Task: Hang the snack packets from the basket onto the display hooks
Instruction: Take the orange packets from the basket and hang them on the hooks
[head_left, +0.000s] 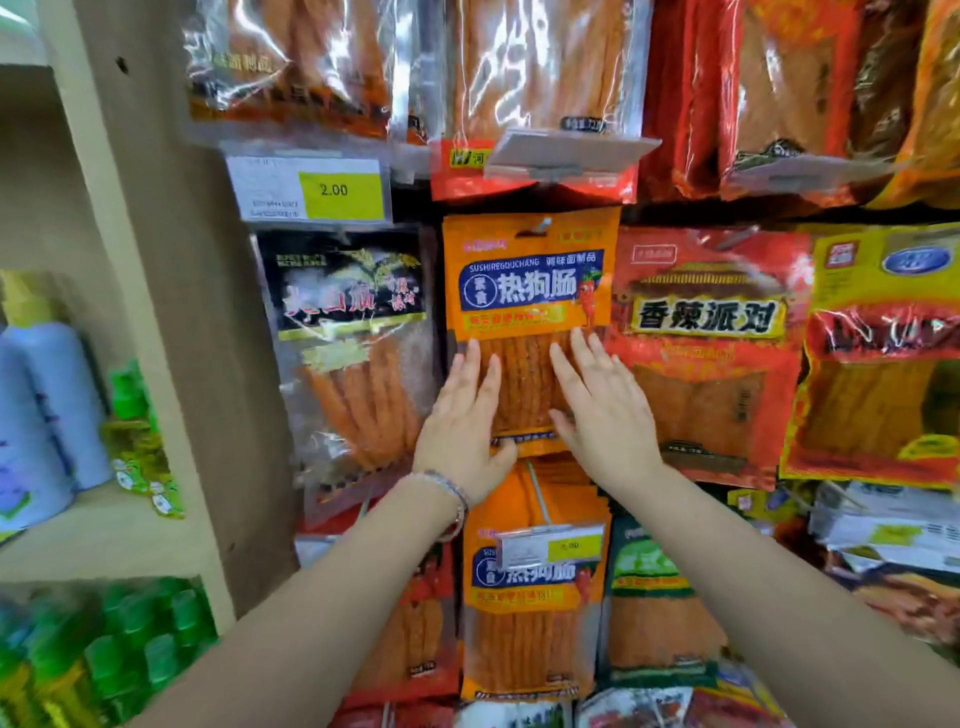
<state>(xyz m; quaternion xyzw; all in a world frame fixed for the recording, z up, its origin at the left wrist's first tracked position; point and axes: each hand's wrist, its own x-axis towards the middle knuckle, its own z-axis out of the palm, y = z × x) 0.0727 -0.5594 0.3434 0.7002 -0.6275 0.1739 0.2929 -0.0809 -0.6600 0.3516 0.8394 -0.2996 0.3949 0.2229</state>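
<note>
Head view shows both the left hand (460, 426) and right hand (605, 410), fingers straight, pressing the orange snack packet (530, 312) at frame centre flat on its hook (540, 226); next, probably fetching another from the unseen basket.

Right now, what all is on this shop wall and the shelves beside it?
Orange packet: one, orange with blue label, centre hook.
Lower orange packets: several, orange, hook below.
Black packet: one, black and clear, left of centre.
Red packet: one, red, right of centre.
Yellow packet: one, yellow and red, far right.
Green packet: one, green, bottom row.
Top-row packets: several, clear and red, above.
Yellow price tags: two, yellow and white, upper left, lower centre.
Pale bottles: a couple, light blue, left shelf.
Green-capped bottles: many, green, lower left shelf.
Left hand: one, flat on the orange packet.
Right hand: one, flat on it.
</note>
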